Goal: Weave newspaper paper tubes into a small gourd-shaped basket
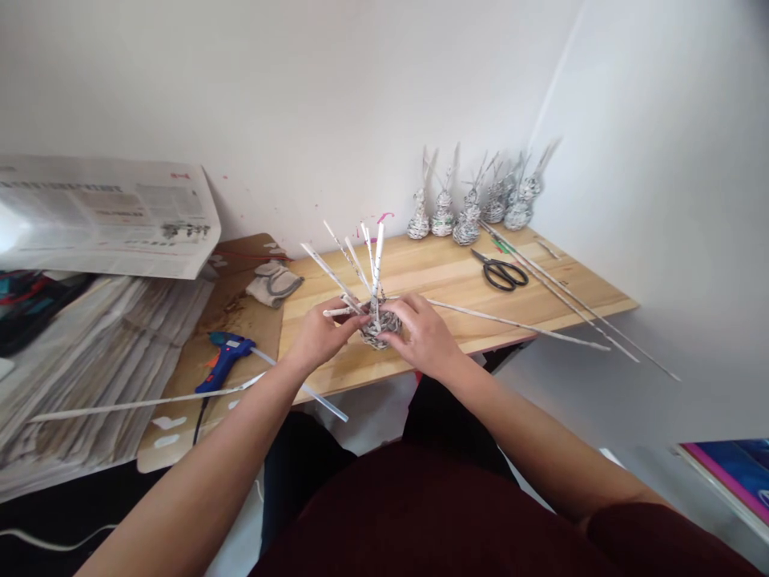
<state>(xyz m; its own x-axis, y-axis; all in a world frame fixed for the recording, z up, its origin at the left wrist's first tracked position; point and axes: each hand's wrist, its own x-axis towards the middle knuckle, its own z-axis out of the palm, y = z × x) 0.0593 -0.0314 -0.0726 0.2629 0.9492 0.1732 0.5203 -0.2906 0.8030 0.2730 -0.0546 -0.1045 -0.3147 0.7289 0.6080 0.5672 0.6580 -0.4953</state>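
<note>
A small woven piece made of rolled newspaper tubes sits between both hands, just above the wooden table's front edge. Several loose tube ends stick up and fan out from it. My left hand grips its left side, fingers closed on a tube. My right hand is closed on its right side. One long paper tube runs from the piece out to the right, past the table edge.
Several finished woven figures stand at the back by the wall. Black scissors and long paper tubes lie at right. A blue glue gun, gloves and stacked newspapers are at left.
</note>
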